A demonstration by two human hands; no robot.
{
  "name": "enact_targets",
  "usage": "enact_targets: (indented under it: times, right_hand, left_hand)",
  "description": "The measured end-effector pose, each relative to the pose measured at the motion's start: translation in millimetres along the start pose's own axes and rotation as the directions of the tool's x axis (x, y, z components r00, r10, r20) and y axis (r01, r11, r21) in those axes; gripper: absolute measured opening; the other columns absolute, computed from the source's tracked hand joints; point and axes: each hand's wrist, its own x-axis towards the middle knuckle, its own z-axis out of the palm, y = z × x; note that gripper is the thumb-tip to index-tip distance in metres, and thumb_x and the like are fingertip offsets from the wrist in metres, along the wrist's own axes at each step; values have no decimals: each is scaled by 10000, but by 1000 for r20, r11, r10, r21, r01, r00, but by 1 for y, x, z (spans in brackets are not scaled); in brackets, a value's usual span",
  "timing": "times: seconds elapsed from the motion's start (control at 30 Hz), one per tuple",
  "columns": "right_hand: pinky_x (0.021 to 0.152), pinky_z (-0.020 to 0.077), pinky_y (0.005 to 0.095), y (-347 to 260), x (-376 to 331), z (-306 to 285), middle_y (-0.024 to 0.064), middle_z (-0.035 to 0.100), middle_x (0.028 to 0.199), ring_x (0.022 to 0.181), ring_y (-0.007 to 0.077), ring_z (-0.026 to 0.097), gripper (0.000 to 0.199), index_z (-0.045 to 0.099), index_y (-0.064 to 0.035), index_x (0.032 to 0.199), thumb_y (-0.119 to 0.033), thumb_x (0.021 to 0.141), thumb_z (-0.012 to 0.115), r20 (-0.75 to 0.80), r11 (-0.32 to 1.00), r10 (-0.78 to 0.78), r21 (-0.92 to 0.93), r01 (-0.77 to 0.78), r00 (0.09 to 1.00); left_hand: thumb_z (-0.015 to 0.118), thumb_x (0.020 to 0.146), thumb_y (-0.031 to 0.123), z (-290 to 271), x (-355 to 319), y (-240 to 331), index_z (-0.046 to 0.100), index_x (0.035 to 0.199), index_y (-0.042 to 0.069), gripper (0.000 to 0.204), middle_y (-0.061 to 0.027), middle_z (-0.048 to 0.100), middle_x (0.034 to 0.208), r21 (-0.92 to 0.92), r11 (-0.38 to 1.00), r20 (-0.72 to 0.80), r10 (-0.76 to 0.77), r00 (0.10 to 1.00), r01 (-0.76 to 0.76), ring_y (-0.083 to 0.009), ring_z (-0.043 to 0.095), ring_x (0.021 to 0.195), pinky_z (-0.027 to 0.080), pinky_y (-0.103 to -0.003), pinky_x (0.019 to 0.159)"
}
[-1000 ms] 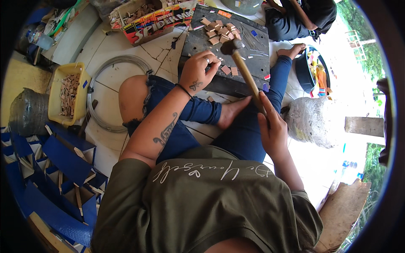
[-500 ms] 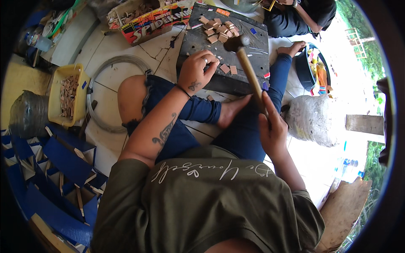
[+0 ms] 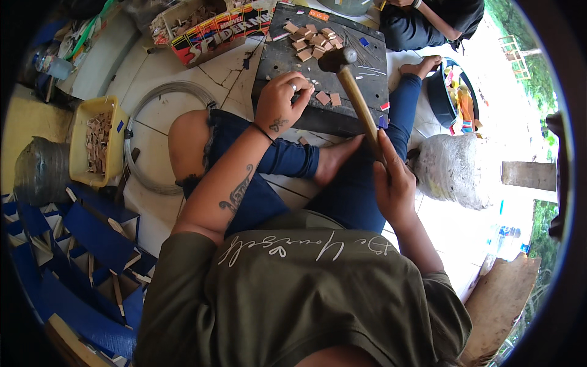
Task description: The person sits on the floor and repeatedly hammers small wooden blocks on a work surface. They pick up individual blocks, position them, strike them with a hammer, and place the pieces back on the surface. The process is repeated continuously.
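My right hand (image 3: 394, 180) is wrapped round the wooden handle of a hammer (image 3: 359, 107). The hammer's dark metal head is raised over a low black table (image 3: 361, 111). My left hand (image 3: 284, 101), with a ring on one finger, is closed in a pinch at the table's near left part. What its fingertips hold, if anything, is too small to make out. Just right of those fingertips lie two flat brown square pieces (image 3: 323, 97). Farther back on the table is a heap of similar small brown blocks (image 3: 317, 41), with thin wires (image 3: 369, 63) beside it.
A printed cardboard box (image 3: 211, 43) of brown pieces stands back left. Further left are a coil of wire (image 3: 139, 113), a yellow bin (image 3: 78, 144) of scraps and stacked blue pieces (image 3: 92, 229). On the right are a dark tub (image 3: 435, 98) and a wrapped bundle (image 3: 455, 171). Another person sits beyond.
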Motion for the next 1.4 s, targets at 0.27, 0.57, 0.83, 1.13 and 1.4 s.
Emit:
enact_targets:
  times: [0.27,0.57,0.83,1.13,1.4]
  right_hand:
    - [745,529,387,1,-1,0,178,663,1028,879,360,670,566,466,-146,1440,1,905,577,-70,1000,-15,-22,13,997]
    - [842,511,367,3,-1,2,195,646,1143,1003,346,656,529,471,-99,1427,0,917,566,35,996,68,57,-70,997]
    - [974,459,353,53,44,-6,203,600,1276,1157,333,609,439,494,-55,1393,-55,955,524,-136,971,226,104,-213,964]
    - [810,520,455,149,135,23,140,647,1035,955,350,644,326,591,-140,1240,-193,920,557,-255,851,224,-420,-317,940]
    - [953,382,438,136,161,47,51,562,1157,1135,258,508,387,634,-123,1156,-265,803,705,-215,814,-1,-568,-124,977]
  left_hand:
    - [685,806,42,0,1,-1,619,797,51,67,-104,639,826,-6,1000,-1,-10,1000,10,-315,638,797,512,-391,718]
    - [685,801,37,-2,0,0,621,799,43,65,-112,644,840,13,999,27,-37,999,36,-315,639,827,511,-395,731]
    - [678,846,24,-10,7,11,641,867,12,45,-106,659,852,-31,995,-10,-96,995,96,-249,668,792,524,-324,724]
    - [690,885,143,-225,-58,-77,671,927,27,125,-102,686,903,314,844,-377,-310,873,435,-202,637,811,508,-322,763]
    - [655,878,317,-466,-140,-114,665,1160,26,405,-206,671,1138,685,-97,-668,-480,569,722,-341,642,1042,507,-402,890]
